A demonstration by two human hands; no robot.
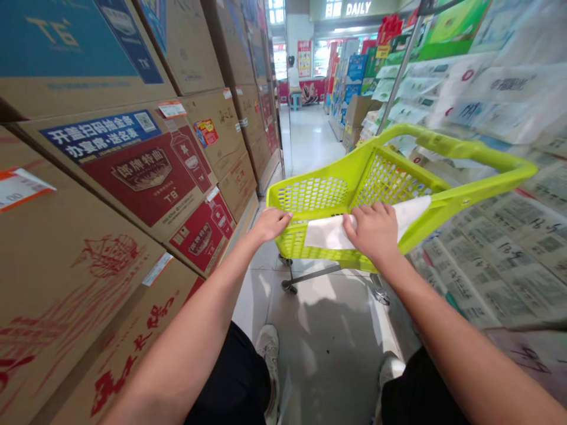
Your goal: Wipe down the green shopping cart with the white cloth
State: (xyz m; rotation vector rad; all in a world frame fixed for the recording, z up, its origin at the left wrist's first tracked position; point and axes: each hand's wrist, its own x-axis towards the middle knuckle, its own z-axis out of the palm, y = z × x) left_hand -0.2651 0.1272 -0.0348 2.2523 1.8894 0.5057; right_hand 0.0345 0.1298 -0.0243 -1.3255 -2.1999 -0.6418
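A lime-green plastic shopping cart (314,184) stands side-on in front of me, its handle toward the right. My left hand (273,224) is closed over the basket's rim at its left end, thumb along the edge. Farther right, my right hand (374,230) grips the near side rim, fingers over the top and thumb beside them. Around and below it, a white sheet or panel (328,234) covers part of the basket's side; whether it is cloth, paper or a label I cannot tell. Through the lattice walls, no goods are visible in the basket.
Stacked cartons (146,171) with price tags line the left of the aisle. On the right are piled white packs (496,254), blurred, and a metal pole (401,71). The tiled floor (310,130) runs on to a far person (293,74) near a blue stool (295,101).
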